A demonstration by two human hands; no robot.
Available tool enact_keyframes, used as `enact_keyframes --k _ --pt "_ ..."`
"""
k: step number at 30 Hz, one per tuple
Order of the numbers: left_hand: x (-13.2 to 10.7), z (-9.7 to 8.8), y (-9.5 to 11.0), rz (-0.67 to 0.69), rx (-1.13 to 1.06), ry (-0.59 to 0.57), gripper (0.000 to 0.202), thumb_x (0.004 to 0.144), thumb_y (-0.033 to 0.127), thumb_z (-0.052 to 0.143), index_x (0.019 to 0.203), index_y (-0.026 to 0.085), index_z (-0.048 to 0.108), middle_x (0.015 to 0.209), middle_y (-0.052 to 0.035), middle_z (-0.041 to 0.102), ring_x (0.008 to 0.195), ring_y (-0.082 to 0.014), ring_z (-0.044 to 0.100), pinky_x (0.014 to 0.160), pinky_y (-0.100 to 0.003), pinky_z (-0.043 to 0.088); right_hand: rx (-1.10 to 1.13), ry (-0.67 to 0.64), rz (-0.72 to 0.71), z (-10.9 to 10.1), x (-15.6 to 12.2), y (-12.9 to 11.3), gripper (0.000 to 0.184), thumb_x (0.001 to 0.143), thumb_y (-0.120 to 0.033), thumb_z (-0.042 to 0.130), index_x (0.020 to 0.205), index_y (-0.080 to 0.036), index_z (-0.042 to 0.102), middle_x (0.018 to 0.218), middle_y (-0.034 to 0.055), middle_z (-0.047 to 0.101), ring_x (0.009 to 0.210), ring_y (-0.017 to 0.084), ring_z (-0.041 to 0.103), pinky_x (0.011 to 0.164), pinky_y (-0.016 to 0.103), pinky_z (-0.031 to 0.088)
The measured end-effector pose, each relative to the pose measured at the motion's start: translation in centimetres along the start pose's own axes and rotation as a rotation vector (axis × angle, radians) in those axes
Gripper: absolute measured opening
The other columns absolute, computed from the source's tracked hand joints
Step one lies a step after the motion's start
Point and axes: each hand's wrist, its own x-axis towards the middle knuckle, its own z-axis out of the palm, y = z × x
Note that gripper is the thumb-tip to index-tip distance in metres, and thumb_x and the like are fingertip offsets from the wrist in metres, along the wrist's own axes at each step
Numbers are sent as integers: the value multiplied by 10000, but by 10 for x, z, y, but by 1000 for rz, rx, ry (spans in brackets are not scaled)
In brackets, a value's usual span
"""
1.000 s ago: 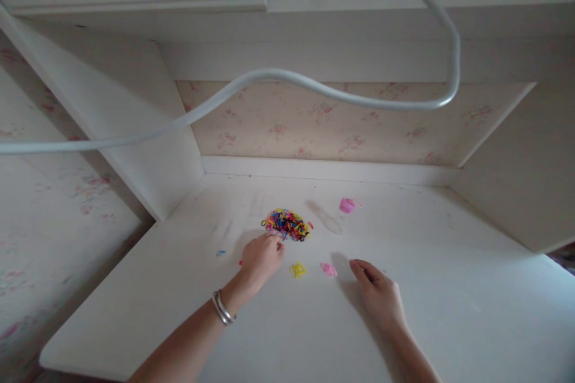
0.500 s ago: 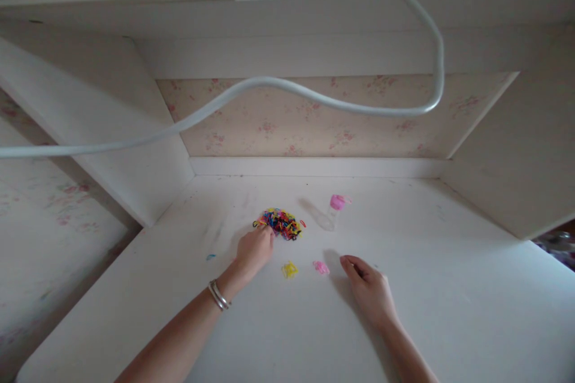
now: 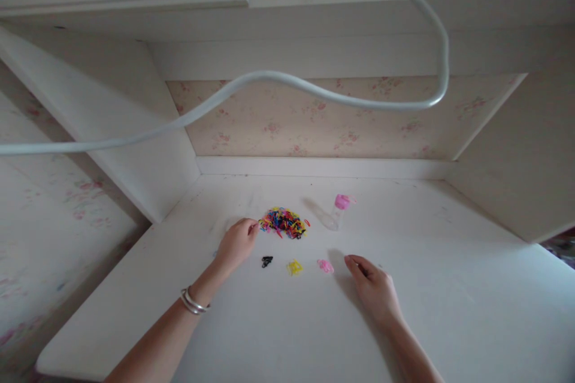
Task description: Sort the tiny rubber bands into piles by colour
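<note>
White desk top, recessed in an alcove papered with flowers, bears both hands. The left hand, bangles at its wrist, has curled fingertips at the left edge of the heap of coloured elastic bands; whether they pinch a band cannot be told. The heap runs rightward from those fingertips, its long axis crosswise, well apart from the right hand, which rests palm down, fingers loose, holding nothing. Between the hands lie a black cluster, a yellow cluster and a pink cluster, the last nearest the right fingertips. A pink-capped bottle sits beyond the right hand.
</note>
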Motion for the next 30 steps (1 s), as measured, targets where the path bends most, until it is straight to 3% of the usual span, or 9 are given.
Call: enact_keyframes --k 6,11,18,24,30 --pt "-36 -18 -63 -51 -56 197 317 892 375 395 913 175 641 867 -49 685 766 -159 629 694 -252 461 -33 6 1 0 0 1 470 797 -568 450 918 -198 713 805 28 716 750 169 640 646 217 446" --pt "-69 -15 -103 -59 34 254 304 903 381 389 920 185 621 870 -51 669 771 -167 627 704 -262 470 -43 25 -26 1 0 2 460 785 -560 459 904 -201 720 847 31 721 770 172 648 648 213 457" --pt "-85 -3 -110 -50 99 227 280 914 353 385 941 215 628 920 -31 669 789 -150 637 716 -238 481 -93 37 -18 3 -1 4 463 776 -565 459 908 -207 722 823 24 723 756 172 651 634 207 458" --pt "-90 -7 -110 -25 18 233 309 915 355 376 971 209 643 918 -43 681 831 -158 643 762 -249 492 -106 60 -4 5 -2 3 453 770 -565 471 911 -214 720 857 26 724 793 178 652 671 216 459" --pt "-123 -13 -111 -111 -85 228 320 894 425 413 921 221 658 870 -33 722 767 -168 677 686 -241 515 -106 46 -16 6 -4 -7 473 788 -570 436 909 -205 713 861 25 723 780 182 646 664 233 461"
